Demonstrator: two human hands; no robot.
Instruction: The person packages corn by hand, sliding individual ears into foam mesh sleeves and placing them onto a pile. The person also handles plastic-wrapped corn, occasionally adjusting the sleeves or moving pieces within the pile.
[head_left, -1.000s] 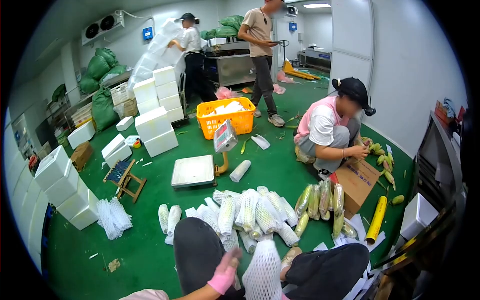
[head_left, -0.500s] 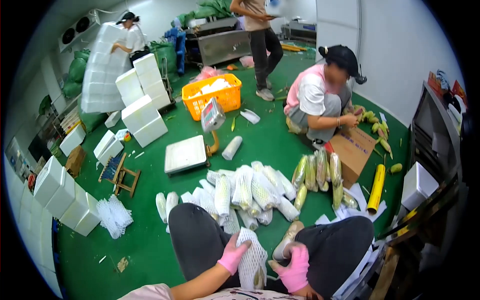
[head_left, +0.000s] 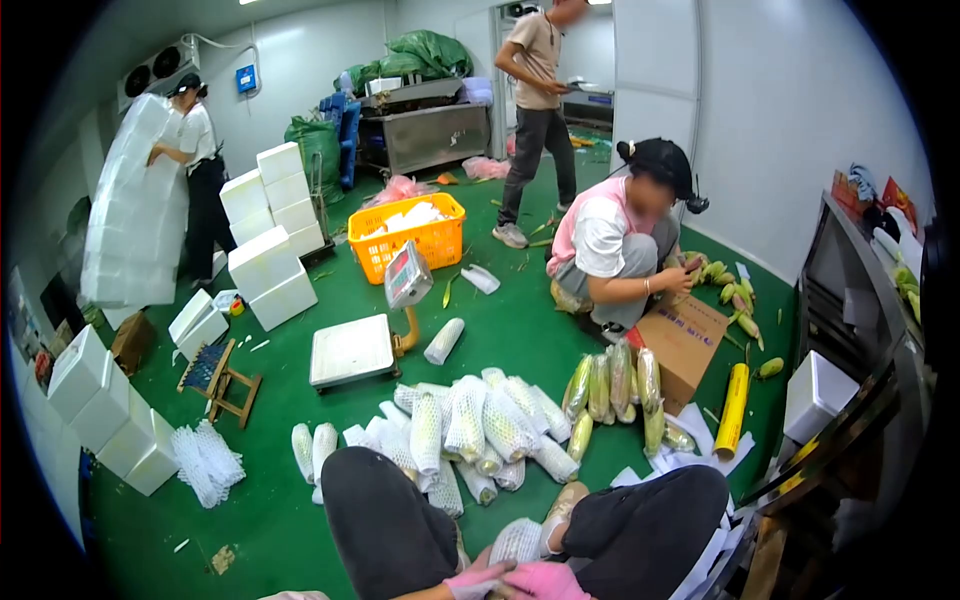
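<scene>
Low at the bottom edge, a corn cob in a white foam net sleeve point(head_left: 517, 543) sits between my knees. My left hand point(head_left: 478, 582), in a pink glove, is closed around its near end. My right hand point(head_left: 545, 581), also pink-gloved, presses against the same end with its fingers curled; the fingertips overlap and are partly hidden. Beyond my knees lies a heap of net-sleeved corn cobs point(head_left: 468, 420). Right of the heap are several corn cobs in clear wrapping point(head_left: 598, 385).
A platform scale point(head_left: 352, 350) and an orange basket point(head_left: 408, 250) stand ahead. White foam boxes point(head_left: 268, 275) are stacked at left, near loose foam nets point(head_left: 207, 462). A crouching co-worker point(head_left: 625, 240) is by a cardboard box point(head_left: 682, 345). A yellow roll point(head_left: 733, 410) lies right.
My hands have come together low at the near end of the sleeved cob, which has dropped toward me. The co-worker with the clear-wrapped stack has moved left, and the standing person has shifted stance.
</scene>
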